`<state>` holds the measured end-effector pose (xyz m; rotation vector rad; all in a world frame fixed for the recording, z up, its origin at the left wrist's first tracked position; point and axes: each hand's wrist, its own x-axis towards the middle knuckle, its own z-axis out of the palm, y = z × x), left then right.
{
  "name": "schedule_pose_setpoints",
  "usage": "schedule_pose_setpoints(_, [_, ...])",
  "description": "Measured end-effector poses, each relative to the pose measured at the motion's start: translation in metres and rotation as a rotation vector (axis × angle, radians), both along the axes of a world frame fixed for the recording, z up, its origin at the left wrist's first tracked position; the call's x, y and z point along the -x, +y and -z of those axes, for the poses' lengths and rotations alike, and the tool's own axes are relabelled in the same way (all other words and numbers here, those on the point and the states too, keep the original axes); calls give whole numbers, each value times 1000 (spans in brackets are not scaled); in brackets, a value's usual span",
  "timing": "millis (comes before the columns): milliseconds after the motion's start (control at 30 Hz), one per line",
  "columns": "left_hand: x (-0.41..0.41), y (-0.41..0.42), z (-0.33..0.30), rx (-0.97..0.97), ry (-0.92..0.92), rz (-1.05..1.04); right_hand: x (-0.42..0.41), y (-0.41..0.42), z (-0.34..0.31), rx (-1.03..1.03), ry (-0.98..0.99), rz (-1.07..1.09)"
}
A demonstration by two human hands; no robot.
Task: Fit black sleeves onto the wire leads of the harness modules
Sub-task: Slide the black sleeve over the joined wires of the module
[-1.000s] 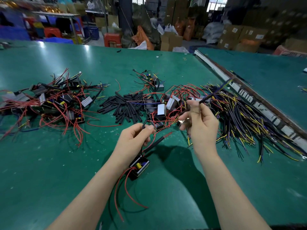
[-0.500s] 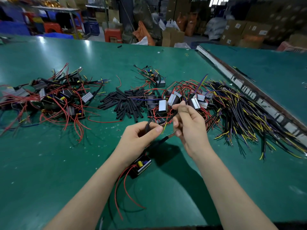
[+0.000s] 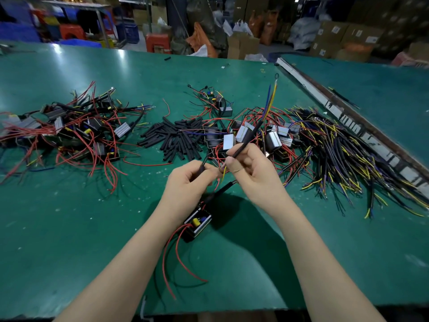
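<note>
Left hand (image 3: 188,182) pinches black sleeve (image 3: 201,168); right hand (image 3: 253,173) grips wire lead (image 3: 249,135) at 1 o'clock; risk: frayed strands snag sleeve mouth.

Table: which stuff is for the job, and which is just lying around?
For the job:
left hand, pinching a black lead
right hand, gripping a sleeved cable
module
sleeves

Lying about:
red stool
boxes
blue crates
</note>
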<state>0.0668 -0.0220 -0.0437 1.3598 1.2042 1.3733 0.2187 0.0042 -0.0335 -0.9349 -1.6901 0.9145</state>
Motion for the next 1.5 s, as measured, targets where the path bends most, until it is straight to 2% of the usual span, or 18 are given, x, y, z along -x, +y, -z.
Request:
schedule_pose_setpoints(67, [-1, -1, -1, -21, 34, -22, 3, 0, 3, -78, -68, 63])
schedule_pose_setpoints(133, [0, 0, 0, -45, 81, -47, 7, -1, 5, -81, -48, 110])
schedule_pose_setpoints(367, [2, -1, -1, -68, 55, -152, 10, -3, -4, 200, 291, -46])
schedule_pose_setpoints(667, [1, -2, -2, -91, 61, -130, 10, -5, -4, 216, 270, 30])
schedule_pose_setpoints(833, [-1, -3, -3, -67, 28, -55, 13, -6, -4, 131, 275, 101])
schedule_pose_setpoints(1033, [-1, -3, -2, -52, 10, -13, 11, -2, -4, 105, 358, 225])
schedule_pose_setpoints(1233, [-2, 0, -4, 3, -130, -3, 11, -2, -2, 74, 323, 128])
schedule_pose_setpoints(1400, [4, 2, -7, -12, -168, -46, 10, -4, -5, 44, 327, 168])
schedule_pose_setpoints(1500, [4, 1, -7, -3, -124, -12, 14, -4, -4, 62, 424, 140])
